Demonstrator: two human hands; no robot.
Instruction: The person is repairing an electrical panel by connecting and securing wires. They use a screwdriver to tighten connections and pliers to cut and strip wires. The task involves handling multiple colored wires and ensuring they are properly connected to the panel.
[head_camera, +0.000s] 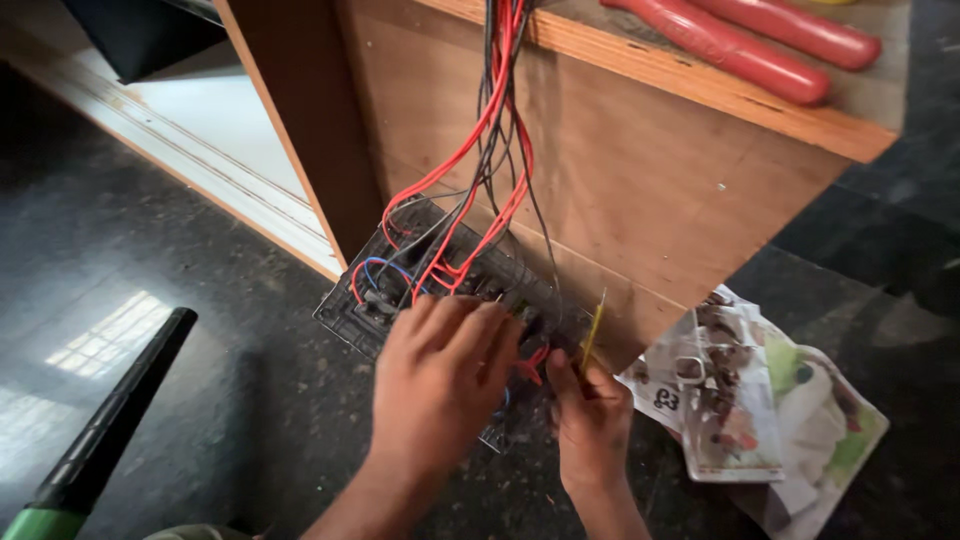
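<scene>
A dark switch plate (365, 300) hangs face-down on a bundle of red and black wires (495, 140) that come down from a wooden bench. My left hand (440, 385) lies flat over the back of the plate, fingers spread across its terminals. My right hand (590, 420) is closed around a thin yellow-handled screwdriver (593, 330), whose shaft points up beside the plate's right end. A short blue wire (385, 268) loops at the plate's upper left.
The plywood bench side (640, 190) stands right behind the plate. Two red tool handles (740, 45) lie on the bench top. Crumpled printed paper (770, 400) lies on the dark stone floor at right. A black and green tube (105, 425) slants at lower left.
</scene>
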